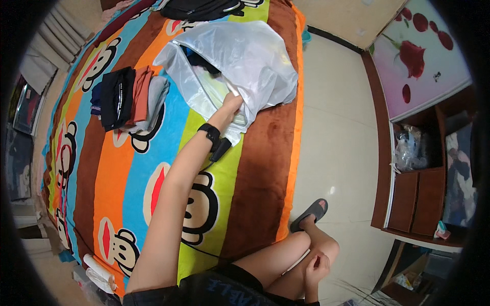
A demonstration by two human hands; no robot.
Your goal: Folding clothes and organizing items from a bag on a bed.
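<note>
My left hand [233, 103] is closed on the edge of the opening of a translucent white bag [268, 66], which lies on the bed. Through the gaping slit show a dark piece of cloth [198, 60] and something pale green; the rest of the contents is blurred by the bag's fabric. A black watch-like band [210, 133] circles my left wrist, with a small black device [221, 149] and a cable beside it. Over my bent leg rests my right hand [317, 270], its fingers curled with nothing visible in them.
Left of the bag stand folded clothes [122, 99] in navy, black, rust and grey on a striped monkey-print blanket [260, 173]. Dark clothing [201, 9] lies at the far end. Tiled floor [332, 127] separates the bed from a brown cabinet [403, 201] on the right.
</note>
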